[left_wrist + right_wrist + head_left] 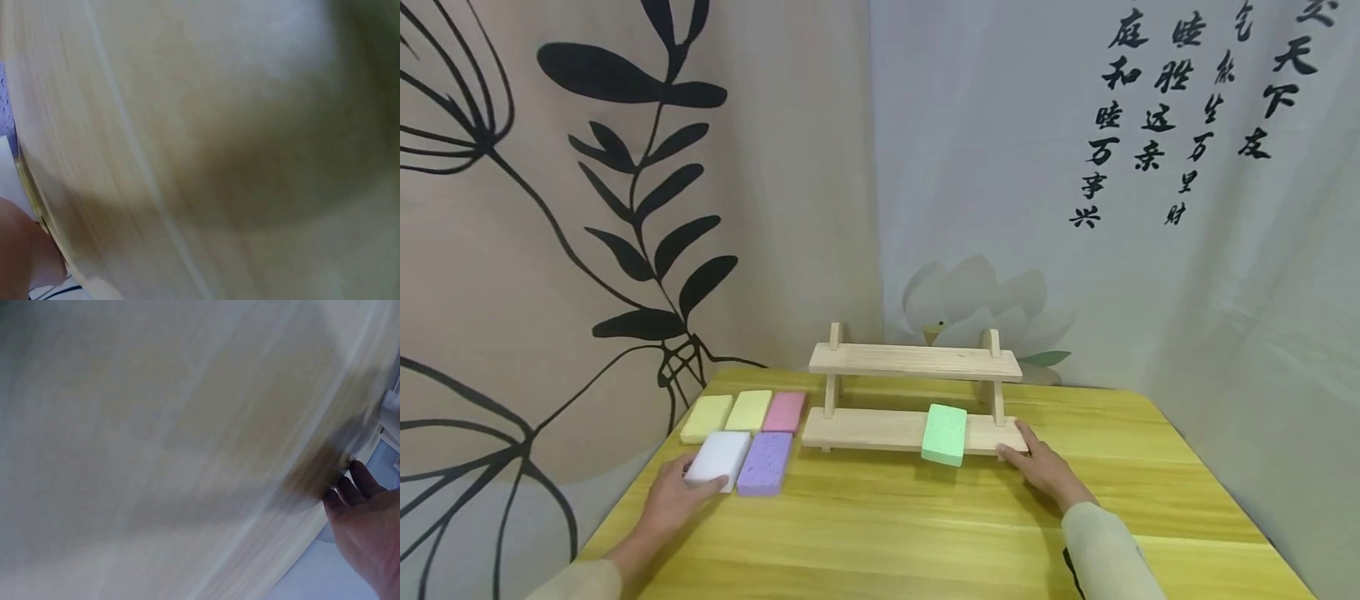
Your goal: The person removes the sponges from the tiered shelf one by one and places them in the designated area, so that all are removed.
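My left hand [675,498] pinches a white sponge [718,456] by its near end, thumb at the right side and fingers at the left. Right beside it lies a purple sponge [764,463], also at the left edge of the left wrist view. My right hand [1051,472] grips the right end of the lower board of a two-tier wooden rack [865,430], thumb at the front edge. On that board a green sponge [944,434] leans over the front edge. In the right wrist view the fingers [351,495] are bent, their tips partly in shadow.
Behind the white and purple sponges lie two yellow sponges [707,418] and a pink sponge [785,412] in a row. The rack's upper board [915,360] carries nothing. Patterned curtains [790,183] hang right behind the wooden table [865,542].
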`<state>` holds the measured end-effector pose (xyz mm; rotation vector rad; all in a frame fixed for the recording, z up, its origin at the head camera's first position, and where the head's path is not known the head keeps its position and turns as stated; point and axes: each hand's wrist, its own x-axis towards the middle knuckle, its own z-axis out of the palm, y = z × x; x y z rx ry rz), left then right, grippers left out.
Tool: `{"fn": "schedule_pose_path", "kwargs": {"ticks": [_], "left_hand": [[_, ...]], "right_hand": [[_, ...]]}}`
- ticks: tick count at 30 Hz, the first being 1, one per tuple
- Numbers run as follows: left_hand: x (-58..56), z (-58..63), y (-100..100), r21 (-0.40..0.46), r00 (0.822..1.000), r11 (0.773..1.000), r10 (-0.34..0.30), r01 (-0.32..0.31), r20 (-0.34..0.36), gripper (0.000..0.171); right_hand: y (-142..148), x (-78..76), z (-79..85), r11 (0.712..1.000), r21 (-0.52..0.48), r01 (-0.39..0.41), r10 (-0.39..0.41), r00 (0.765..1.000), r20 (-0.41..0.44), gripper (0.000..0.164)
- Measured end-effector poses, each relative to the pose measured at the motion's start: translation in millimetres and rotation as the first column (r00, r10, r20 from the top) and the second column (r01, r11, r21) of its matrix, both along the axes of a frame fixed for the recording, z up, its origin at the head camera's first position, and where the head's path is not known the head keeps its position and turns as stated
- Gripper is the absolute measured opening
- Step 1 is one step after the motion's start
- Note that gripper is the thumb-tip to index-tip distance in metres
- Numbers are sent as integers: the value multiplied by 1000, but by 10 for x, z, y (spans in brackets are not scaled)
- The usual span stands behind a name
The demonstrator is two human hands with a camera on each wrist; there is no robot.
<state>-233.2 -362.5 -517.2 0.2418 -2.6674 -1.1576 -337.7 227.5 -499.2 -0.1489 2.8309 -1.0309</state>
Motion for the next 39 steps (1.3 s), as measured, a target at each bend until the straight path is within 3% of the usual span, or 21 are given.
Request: {"fn": "schedule_pose_path", "kwargs": {"ticks": [5,11,16,20,24,28,34,39], "left_hand": [[-35,-3,34,-3,1000,1000,-16,16,7,86],[20,83,2,-32,998,999,44,-43,42,102],[-9,235,148,8,996,997,72,-72,-55,98],[-117,354,453,66,989,996,61,-53,-135,88],[-236,421,789,114,989,993,18,-1,-144,86],[-366,445,1164,173,990,983,-46,69,-132,88],[-558,451,1865,202,975,969,-100,140,-197,85],[-630,404,2442,223,964,953,-158,205,-212,83]], "right_hand": [[17,6,1,1000,-12,-4,4,1000,-1,91],[-37,-41,16,1000,-2,-19,19,1000,-18,91],[-70,-52,23,1000,1,-19,19,999,-26,89],[-38,-32,12,1000,2,-16,16,1000,-23,89],[-27,-9,15,1000,-9,-10,10,1000,-12,88],[-20,-5,21,1000,-16,-8,7,1000,-18,88],[-3,5,17,1000,-19,7,-7,1000,-15,88],[20,14,10,999,-35,11,-11,1000,-12,88]]}}
